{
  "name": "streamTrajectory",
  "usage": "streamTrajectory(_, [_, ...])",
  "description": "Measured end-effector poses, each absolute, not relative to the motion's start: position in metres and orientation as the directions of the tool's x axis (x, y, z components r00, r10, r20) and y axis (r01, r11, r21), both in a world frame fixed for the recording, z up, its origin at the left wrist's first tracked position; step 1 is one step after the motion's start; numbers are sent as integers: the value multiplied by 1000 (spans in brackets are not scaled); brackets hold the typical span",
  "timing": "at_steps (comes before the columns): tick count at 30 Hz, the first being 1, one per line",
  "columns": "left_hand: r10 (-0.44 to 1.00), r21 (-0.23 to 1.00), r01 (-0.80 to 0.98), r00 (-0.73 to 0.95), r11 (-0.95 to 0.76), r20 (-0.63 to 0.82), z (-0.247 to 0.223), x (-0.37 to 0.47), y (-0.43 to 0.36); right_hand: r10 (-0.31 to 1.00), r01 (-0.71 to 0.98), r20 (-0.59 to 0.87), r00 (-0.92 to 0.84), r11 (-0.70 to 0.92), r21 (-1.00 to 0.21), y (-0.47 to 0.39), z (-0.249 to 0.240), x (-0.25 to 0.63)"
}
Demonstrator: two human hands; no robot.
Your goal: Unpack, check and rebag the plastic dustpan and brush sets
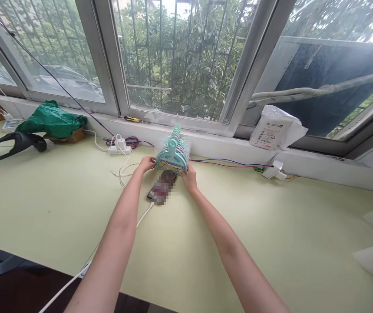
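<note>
A stack of teal, white and pink plastic pieces with handle-like tops (172, 152), wrapped in clear film, stands at the back of the pale green table, near the window ledge. My left hand (147, 164) holds its left side, and my right hand (189, 177) grips its lower right corner. Just in front of the stack, between my forearms, lies a phone (162, 188) with a blurred screen. A white charging cable (145, 214) is plugged into the phone's near end.
Left on the table (238, 234) are a green bag (51, 119), a black frame-like object (18, 142) and a power strip (120, 147) with cables. A screwdriver (132, 119) and white package (272, 128) rest on the ledge; a white adapter (275, 170) sits below the package.
</note>
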State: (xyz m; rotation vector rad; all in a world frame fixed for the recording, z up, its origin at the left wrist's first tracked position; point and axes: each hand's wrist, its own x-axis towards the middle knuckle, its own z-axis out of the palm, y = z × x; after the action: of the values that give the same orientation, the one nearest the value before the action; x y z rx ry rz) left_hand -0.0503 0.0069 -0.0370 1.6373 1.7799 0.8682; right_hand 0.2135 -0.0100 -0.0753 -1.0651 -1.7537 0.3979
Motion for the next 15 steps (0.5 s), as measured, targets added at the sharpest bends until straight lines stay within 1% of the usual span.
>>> streamTrajectory(2, [998, 849, 526, 1, 51, -61, -34, -56, 4, 800, 491, 585, -131, 565, -663, -11, -74, 210])
streamTrajectory(4, [989, 906, 420, 99, 56, -107, -32, -60, -1, 802, 530, 584, -127, 552, -643, -14, -73, 206])
streamTrajectory(6, [982, 940, 337, 156, 51, -110, -33, -62, -6, 805, 584, 586, -89, 519, -624, -16, -73, 203])
streamTrajectory(8, [986, 951, 308, 150, 27, -77, -36, -61, -10, 803, 620, 594, -57, 495, -610, -18, -73, 200])
streamTrajectory(10, [993, 940, 341, 113, -2, -38, -41, -57, -11, 818, 628, 573, -61, 477, -615, -18, -74, 200])
streamTrajectory(12, [997, 902, 428, 76, -57, 27, -44, -51, -9, 845, 624, 528, -87, 460, -632, -17, -74, 201])
streamTrajectory(15, [986, 772, 622, 1, -131, 167, -46, -44, -7, 867, 604, 482, -124, 451, -657, -13, -73, 203])
